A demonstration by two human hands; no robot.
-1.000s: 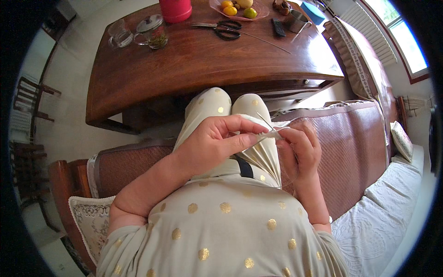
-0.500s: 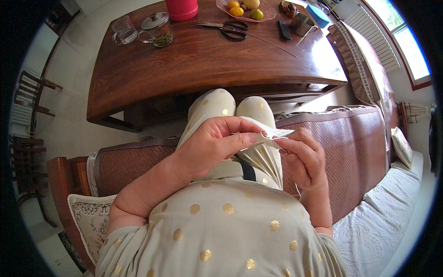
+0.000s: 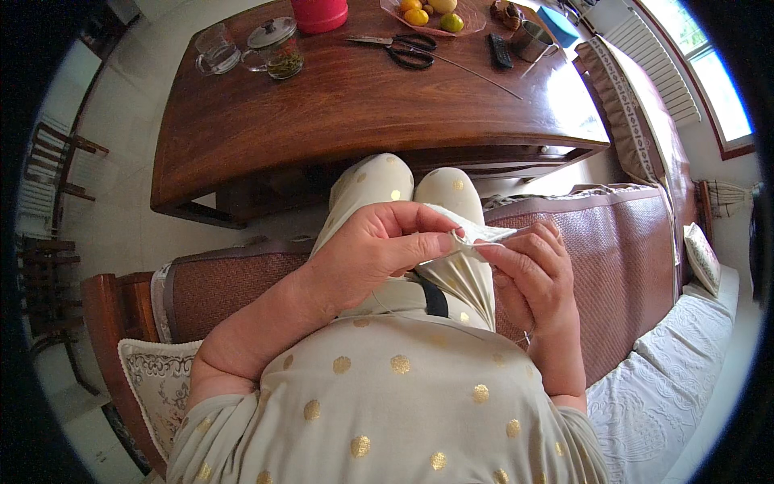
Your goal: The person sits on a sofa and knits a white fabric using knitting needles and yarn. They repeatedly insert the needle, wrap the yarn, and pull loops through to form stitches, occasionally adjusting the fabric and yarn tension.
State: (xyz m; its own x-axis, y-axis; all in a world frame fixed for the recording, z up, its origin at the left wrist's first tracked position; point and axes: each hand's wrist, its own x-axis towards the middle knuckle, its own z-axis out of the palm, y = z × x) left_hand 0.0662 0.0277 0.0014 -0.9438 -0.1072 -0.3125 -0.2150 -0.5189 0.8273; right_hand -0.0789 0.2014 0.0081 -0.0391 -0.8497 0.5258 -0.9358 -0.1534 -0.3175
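Note:
Above my lap, a small piece of white knitting (image 3: pixel 476 229) is stretched between my two hands. My left hand (image 3: pixel 395 235) pinches its near edge between thumb and forefinger. On the other side my right hand (image 3: pixel 536 270) is closed, its thumb and forefinger close to the same edge, with white yarn (image 3: pixel 490 243) running at the fingertips. Below the right palm a thin pale end pokes out by the wrist; whether it is yarn or a needle I cannot tell. Any needle inside the knitting is hidden by my fingers.
On the wooden table (image 3: pixel 322 113) ahead lie scissors (image 3: pixel 411 52), a thin rod (image 3: pixel 480 78) and a remote control (image 3: pixel 499 51). A lidded glass teapot (image 3: pixel 278 56), glass mug (image 3: pixel 218 52), red container (image 3: pixel 320 12), fruit plate (image 3: pixel 463 28) and metal cup (image 3: pixel 532 40) stand there too.
My right hand has turned and risen slightly, its fingers now curling higher beside the knitting. The left hand keeps its pinch almost in place.

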